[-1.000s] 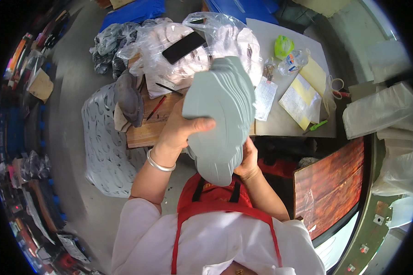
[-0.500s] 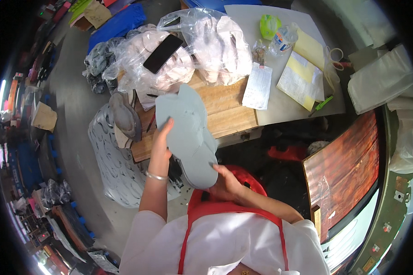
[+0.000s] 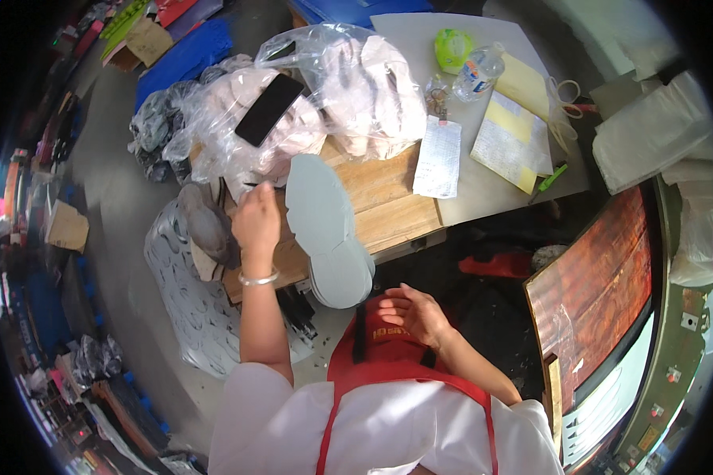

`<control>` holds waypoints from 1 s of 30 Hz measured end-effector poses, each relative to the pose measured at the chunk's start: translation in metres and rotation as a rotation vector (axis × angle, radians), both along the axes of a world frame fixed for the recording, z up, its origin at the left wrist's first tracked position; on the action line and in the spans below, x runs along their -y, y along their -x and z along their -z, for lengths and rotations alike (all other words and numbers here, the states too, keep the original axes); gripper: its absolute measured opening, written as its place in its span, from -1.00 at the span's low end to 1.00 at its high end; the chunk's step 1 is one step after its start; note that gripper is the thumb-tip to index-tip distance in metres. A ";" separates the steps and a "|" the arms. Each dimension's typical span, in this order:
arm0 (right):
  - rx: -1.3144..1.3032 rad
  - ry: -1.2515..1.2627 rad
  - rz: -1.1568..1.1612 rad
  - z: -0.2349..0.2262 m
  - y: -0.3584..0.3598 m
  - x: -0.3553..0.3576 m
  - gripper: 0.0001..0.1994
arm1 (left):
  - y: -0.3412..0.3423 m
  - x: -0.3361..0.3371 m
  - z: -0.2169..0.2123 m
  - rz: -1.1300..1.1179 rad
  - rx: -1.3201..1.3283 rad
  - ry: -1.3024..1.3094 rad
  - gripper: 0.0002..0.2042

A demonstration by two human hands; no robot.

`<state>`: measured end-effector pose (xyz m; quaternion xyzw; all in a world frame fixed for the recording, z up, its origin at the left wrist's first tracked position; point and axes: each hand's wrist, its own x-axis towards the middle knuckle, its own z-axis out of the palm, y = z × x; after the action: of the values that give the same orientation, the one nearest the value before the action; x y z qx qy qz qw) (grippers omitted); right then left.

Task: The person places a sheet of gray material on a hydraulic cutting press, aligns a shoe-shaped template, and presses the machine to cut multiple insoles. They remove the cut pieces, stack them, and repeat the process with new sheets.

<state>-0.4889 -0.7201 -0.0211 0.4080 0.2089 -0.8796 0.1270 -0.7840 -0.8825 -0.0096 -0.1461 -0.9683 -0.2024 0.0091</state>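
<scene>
Head-worn fisheye view, facing down, near the table (image 3: 392, 194)

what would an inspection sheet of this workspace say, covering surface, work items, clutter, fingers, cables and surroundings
Surface: wooden board, beside a grey tabletop
Work items: grey sole-shaped stack, overhanging the board's front edge
Clutter: phone on bagged pale pieces; bottle, notepad, paper slip
Fingers: left hand curled beside the stack, its hold unclear; right hand open, apart from it
Cables: nothing seen
Surroundings: reddish panel at right, grey-patterned bundle at left
</scene>
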 end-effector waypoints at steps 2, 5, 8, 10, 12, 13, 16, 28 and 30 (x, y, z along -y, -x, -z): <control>0.063 0.000 0.119 0.001 -0.016 -0.010 -0.60 | -0.014 0.008 -0.002 -0.004 0.066 -0.383 -0.53; 0.054 -0.032 0.227 -0.001 -0.038 -0.012 -0.66 | -0.068 0.018 0.004 0.047 0.184 -0.499 -0.50; -0.018 -0.073 0.274 -0.004 -0.061 -0.006 -0.71 | -0.136 0.013 0.021 -0.060 0.562 -0.973 -0.41; -0.093 -0.113 0.279 -0.006 -0.080 0.001 -0.71 | -0.168 0.010 0.032 -0.204 0.850 -1.293 -0.37; -0.072 -0.109 0.298 -0.007 -0.105 0.009 -0.72 | -0.172 0.003 0.043 -0.161 0.846 -1.318 -0.39; -0.095 -0.100 0.322 -0.007 -0.120 0.012 -0.73 | -0.172 0.001 0.046 -0.156 0.840 -1.308 -0.38; -0.109 -0.135 0.411 -0.006 -0.184 0.024 -0.72 | -0.169 0.002 0.039 -0.176 0.776 -1.172 -0.32; 0.051 -0.445 1.301 -0.039 -0.506 0.100 -0.79 | -0.534 -0.133 -0.047 1.582 -0.011 -0.628 -0.79; 0.050 -0.453 1.444 -0.039 -0.538 0.110 -0.80 | -0.610 -0.153 -0.065 1.910 -0.036 -0.632 -0.77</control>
<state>0.0491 -0.8300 0.0184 0.4796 0.0627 -0.6703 -0.5629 -0.1736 -0.7295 0.0550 -0.8553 -0.3473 -0.3702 -0.1039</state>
